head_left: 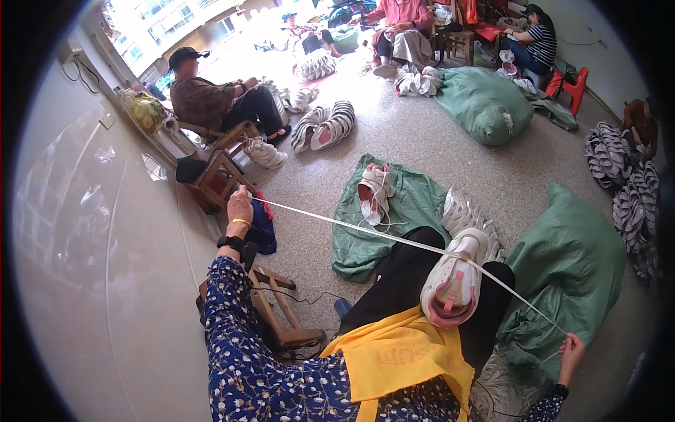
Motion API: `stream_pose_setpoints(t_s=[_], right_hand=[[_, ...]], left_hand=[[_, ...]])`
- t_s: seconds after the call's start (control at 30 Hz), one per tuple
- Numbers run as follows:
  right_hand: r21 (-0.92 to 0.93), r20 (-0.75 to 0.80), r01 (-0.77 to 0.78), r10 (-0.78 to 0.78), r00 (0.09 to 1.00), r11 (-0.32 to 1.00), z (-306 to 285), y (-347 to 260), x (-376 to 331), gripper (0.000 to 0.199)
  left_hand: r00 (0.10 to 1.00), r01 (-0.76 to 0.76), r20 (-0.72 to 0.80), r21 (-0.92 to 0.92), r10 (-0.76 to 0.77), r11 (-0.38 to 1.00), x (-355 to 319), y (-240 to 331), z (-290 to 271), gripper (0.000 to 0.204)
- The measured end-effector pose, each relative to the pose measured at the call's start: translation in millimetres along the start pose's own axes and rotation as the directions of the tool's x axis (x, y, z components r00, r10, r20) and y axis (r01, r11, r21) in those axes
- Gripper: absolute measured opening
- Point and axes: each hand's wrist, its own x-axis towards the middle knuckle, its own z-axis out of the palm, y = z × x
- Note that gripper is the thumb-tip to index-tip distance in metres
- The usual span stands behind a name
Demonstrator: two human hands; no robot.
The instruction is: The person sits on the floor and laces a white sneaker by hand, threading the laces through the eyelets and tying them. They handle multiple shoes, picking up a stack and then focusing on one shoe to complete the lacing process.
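Note:
A white and pink sneaker [455,278] rests on my lap, its heel toward me. From its front a white shoelace [351,226] stretches taut both ways. My left hand [240,206], raised at the left, is closed on one end of the lace. Far out to the right, my right hand [573,347] pinches the other end. Another white sneaker [376,193], with a loose lace and reddish lining, lies on a green sack [415,184] on the floor ahead of me.
A full green sack [573,260] stands by my right knee. Bundled shoes [325,126] lie on the floor ahead, with another stuffed green sack [485,105] farther back. Wooden stools [281,309] stand at the left. Several other people sit nearby, one [218,98] at the left wall.

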Motion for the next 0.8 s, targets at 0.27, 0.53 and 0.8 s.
stream_pose_setpoints(t_s=[0.27,0.53,0.8], right_hand=[[-0.086,0.024,0.093,-0.092,0.995,0.992,-55,47,3,0.015],[-0.369,-0.178,0.105,-0.181,0.967,0.923,-63,-9,3,0.014],[-0.362,-0.257,0.088,-0.191,0.947,0.928,-136,43,22,0.021]], left_hand=[[0.983,0.02,-0.179,-0.087,-0.035,0.996,10,-37,8,0.005],[0.995,0.03,-0.096,-0.11,-0.041,0.993,5,-48,-8,0.004],[0.996,0.001,-0.093,-0.09,-0.009,0.996,6,-29,2,0.002]])
